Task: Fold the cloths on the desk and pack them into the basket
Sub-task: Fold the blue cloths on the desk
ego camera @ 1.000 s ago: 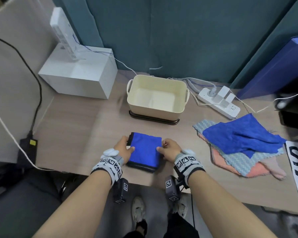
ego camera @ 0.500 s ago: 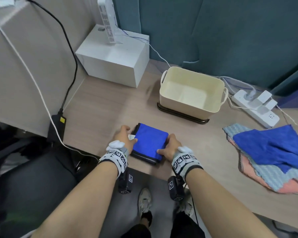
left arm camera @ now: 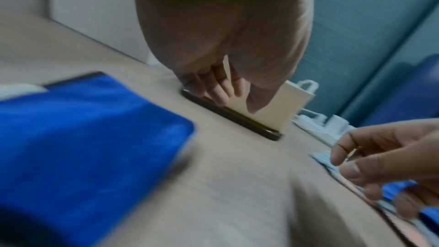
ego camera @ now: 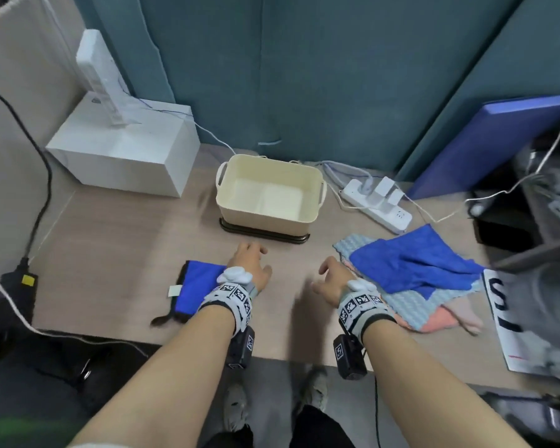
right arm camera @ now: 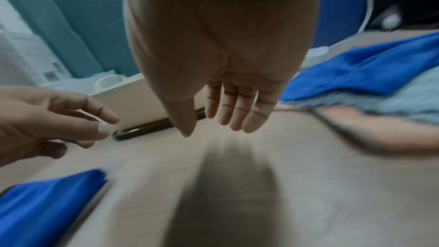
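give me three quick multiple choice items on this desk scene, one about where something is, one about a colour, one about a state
1. Where does the folded cloth lie?
A. inside the basket
B. on the desk, beside the left hand
C. on top of the pile

2. What colour is the top cloth of the unfolded pile?
A. blue
B. pink
C. white

3. What state is the basket in?
A. full of cloths
B. tipped on its side
C. upright and empty

Answers:
1 B: the head view shows it flat on the desk, by the left hand.
2 A: a blue cloth lies over the pale blue and pink ones.
3 C: its bare bottom shows, with no cloth inside.

Neither the left hand nor the right hand holds anything.
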The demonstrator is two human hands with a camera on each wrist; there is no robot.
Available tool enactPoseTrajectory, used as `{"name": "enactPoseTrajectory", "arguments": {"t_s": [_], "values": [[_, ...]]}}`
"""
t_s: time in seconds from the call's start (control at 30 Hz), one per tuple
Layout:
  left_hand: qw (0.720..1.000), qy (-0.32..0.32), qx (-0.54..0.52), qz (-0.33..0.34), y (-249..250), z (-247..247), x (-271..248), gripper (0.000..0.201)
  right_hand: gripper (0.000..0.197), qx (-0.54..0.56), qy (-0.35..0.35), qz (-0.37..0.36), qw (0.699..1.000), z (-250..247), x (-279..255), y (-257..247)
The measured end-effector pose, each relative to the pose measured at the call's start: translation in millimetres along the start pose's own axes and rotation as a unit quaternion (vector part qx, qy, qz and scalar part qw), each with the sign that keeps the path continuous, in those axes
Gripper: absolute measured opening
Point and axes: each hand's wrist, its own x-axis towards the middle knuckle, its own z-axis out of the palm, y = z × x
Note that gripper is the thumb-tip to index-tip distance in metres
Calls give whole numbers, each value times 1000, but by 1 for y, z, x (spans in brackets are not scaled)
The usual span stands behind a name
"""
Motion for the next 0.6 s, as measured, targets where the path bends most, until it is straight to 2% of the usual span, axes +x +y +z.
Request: {"name": "enactPoseTrajectory", "arguments": {"t_s": [0.07,0.17,0.27,0.33,0.47,0.53,0.6], "values": [[996,-63,19,61,48,31,6,31,36,13,32,27,999,-30,-3,42],[984,-107,48,135,101,71,10,29,33,35,70,61,995,-58,-4,95],[973,-133,88,169,153,118,18,35,43,31,51,92,994,-79,3,151],[969,-129,116,177,165,130,19,40,50,19,39,84,996,-80,8,165],[944,-132,201,225,189,161,31,47,60,16,58,71,996,-79,26,186],[939,-135,218,231,195,172,39,42,66,-15,58,78,995,-77,34,193],[945,-119,198,231,192,171,42,30,61,-58,68,69,994,-75,36,187]]}}
